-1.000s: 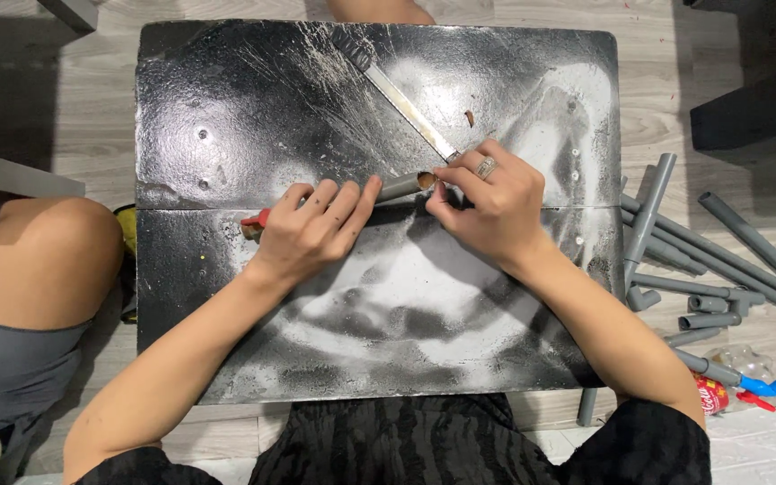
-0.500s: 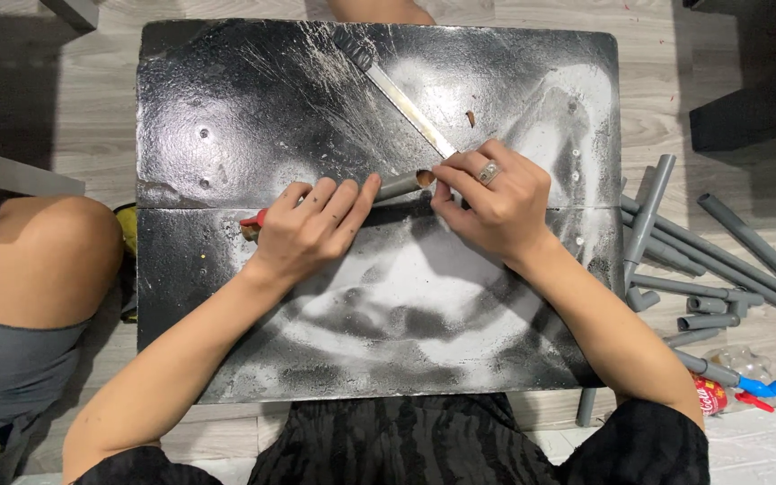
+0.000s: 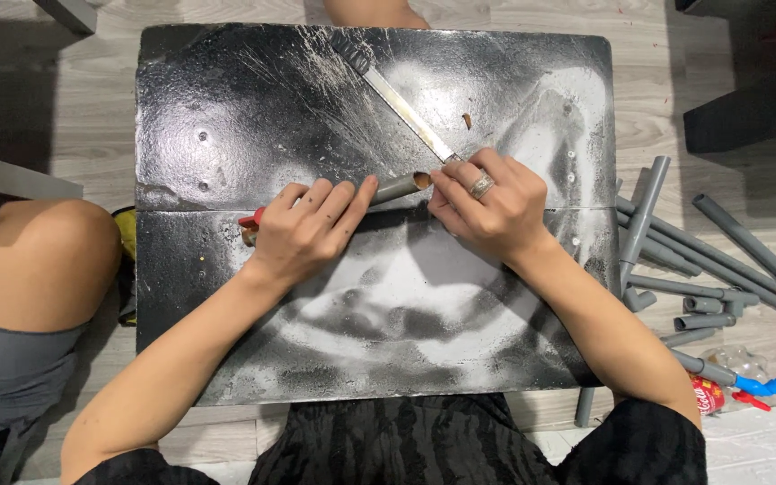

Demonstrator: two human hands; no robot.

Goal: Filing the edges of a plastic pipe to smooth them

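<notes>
Barely shifted since before, left hand is pressing a grey pipe onto the black table; right hand fingers are gripping a metal blade at its open end.

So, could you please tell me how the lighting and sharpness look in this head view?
Head view: strong glare on the glossy black board, brightest between the wrists; the left hand and right hand on the grey pipe are sharp, casting soft shadows; no motion blur; the floor edges bow slightly.
</notes>
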